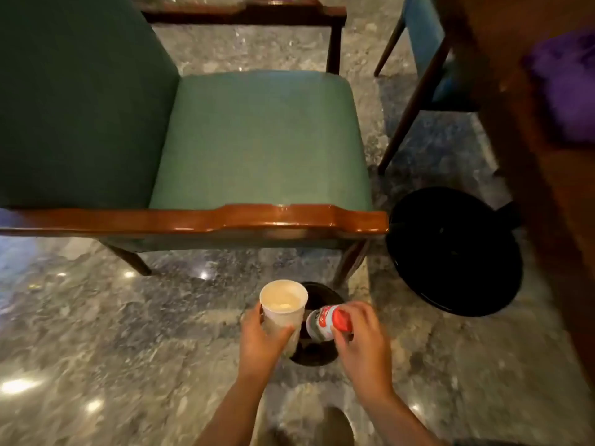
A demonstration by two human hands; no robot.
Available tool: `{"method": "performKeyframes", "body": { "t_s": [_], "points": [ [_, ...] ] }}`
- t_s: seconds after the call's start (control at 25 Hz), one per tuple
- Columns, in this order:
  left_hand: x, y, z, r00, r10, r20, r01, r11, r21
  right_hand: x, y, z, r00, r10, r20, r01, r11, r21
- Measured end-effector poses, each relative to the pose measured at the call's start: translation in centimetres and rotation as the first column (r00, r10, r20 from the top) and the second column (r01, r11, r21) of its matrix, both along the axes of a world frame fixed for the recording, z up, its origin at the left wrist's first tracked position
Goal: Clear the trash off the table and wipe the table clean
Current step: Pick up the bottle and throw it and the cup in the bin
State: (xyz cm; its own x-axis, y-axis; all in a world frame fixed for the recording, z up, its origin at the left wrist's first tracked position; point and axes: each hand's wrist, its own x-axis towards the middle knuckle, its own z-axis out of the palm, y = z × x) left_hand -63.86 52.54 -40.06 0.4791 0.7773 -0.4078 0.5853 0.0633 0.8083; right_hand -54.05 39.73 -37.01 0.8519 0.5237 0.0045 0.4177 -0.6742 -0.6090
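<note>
Our left hand [262, 338] wrapped round cup [283, 309], right hand [362, 333] gripping bottle [325, 321]; both held over bin [317, 355] below, ready to drop.

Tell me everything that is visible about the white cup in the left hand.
The white cup looks like paper or thin plastic, tapering downward. It is open, without lid, held roughly upright, with something pale inside. The left hand wraps its lower side. It hangs over the dark bin on the floor, beside the red-capped bottle.

I've got both forearms stretched fwd, bare. L hand [262, 341] fingers curled tight. R hand [362, 338] likewise clenched, knuckles up.
</note>
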Motion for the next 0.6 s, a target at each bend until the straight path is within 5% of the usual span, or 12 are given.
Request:
{"method": "performKeyframes", "body": {
  "t_s": [0.36, 0.6],
  "points": [
    [2.4, -1.1, -15.3, 0.981, -0.138, -0.133, 0.126, 0.988, -0.092, 1.2, 0.4, -15.9, 0.997, 0.078, 0.0, -0.077, 0.977, -0.197],
    [1.6, -0.6, -12.4, 0.851, -0.407, -0.333, 0.437, 0.899, 0.018, 1.7, 1.0, -13.2, 0.987, 0.143, 0.075, -0.105, 0.92, -0.377]
  ]
}}
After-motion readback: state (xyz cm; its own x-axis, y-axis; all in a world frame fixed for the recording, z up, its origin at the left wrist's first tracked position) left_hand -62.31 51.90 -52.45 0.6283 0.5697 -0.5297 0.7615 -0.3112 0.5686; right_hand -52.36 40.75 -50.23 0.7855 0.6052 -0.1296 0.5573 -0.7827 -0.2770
